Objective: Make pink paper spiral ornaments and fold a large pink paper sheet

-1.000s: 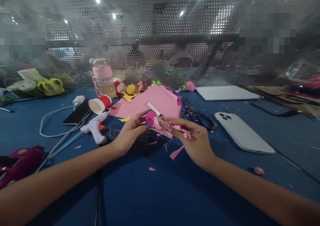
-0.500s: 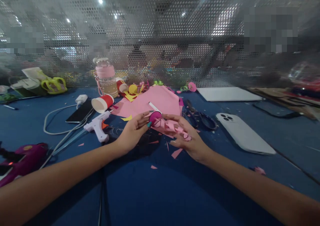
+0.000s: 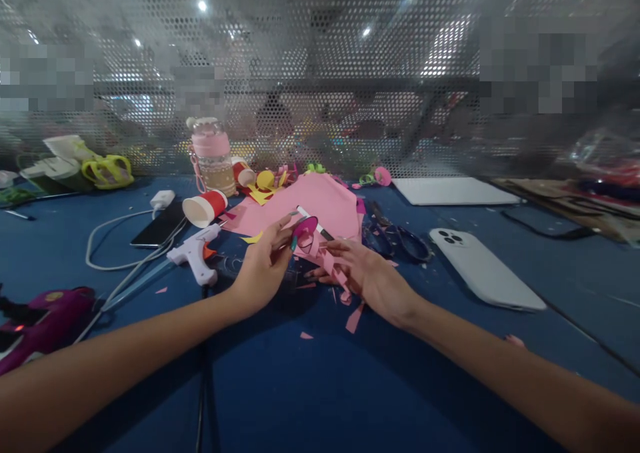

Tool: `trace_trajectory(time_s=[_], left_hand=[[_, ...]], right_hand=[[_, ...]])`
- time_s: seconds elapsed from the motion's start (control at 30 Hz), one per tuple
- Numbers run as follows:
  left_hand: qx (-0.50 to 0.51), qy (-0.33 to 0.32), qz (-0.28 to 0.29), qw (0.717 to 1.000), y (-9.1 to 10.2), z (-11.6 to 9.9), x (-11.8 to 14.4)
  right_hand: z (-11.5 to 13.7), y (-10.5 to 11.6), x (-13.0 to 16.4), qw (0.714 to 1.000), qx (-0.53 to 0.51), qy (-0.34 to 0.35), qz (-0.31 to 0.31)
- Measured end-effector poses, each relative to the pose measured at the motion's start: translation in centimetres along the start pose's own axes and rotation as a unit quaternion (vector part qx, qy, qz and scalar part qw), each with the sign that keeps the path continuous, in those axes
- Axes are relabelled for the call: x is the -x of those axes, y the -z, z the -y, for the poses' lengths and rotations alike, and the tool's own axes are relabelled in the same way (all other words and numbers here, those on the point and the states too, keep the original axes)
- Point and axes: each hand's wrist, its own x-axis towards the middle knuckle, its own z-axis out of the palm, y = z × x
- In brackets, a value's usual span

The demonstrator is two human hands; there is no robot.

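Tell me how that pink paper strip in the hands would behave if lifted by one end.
The pink paper strip is probably floppy: it curls and droops between the left hand and the right hand. It looks thin, so likely very light and easy to tear. It is unlikely to roll.

1. A white glue gun point(image 3: 196, 258) is laid at nine o'clock on the blue table point(image 3: 300, 386).
2. A red paper cup point(image 3: 204, 209) is tipped on its side at ten o'clock, beside a dark phone point(image 3: 159, 227).
3. A pink bottle point(image 3: 213, 157) is stood at eleven o'clock.
4. A white phone point(image 3: 483, 267) is placed face down at three o'clock.
5. Scissors point(image 3: 395, 237) are seen at two o'clock.
6. A magenta glue gun point(image 3: 43, 316) is found at eight o'clock.
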Motion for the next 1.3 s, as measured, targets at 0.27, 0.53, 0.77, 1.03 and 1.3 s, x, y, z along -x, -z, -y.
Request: trace_trajectory(time_s=[0.27, 0.53, 0.77, 1.03, 1.3], left_hand=[[-0.021, -0.026, 0.050, 0.998, 0.1, -1.2, 0.7], [-0.024, -0.022, 0.050, 0.998, 0.1, -1.2, 0.7], [-0.040, -0.038, 0.069, 0.996, 0.1, -1.4, 0.9], [-0.026, -0.040, 0.075, 0.996, 0.0, -1.6, 0.8], [-0.012, 0.019, 0.100, 0.995, 0.1, -1.0, 0.5]], right_hand=[[0.2, -0.1, 0.0, 0.999, -0.007, -0.033, 0.027], [-0.4, 0.1, 0.3, 1.000, 0.010, 0.021, -0.015], [-0.7, 0.2, 0.1, 0.999, 0.030, 0.037, 0.026], [-0.8, 0.4, 0.2, 0.994, 0.094, 0.008, 0.050], [-0.5, 0.4, 0.2, 0.992, 0.099, -0.018, 0.073]])
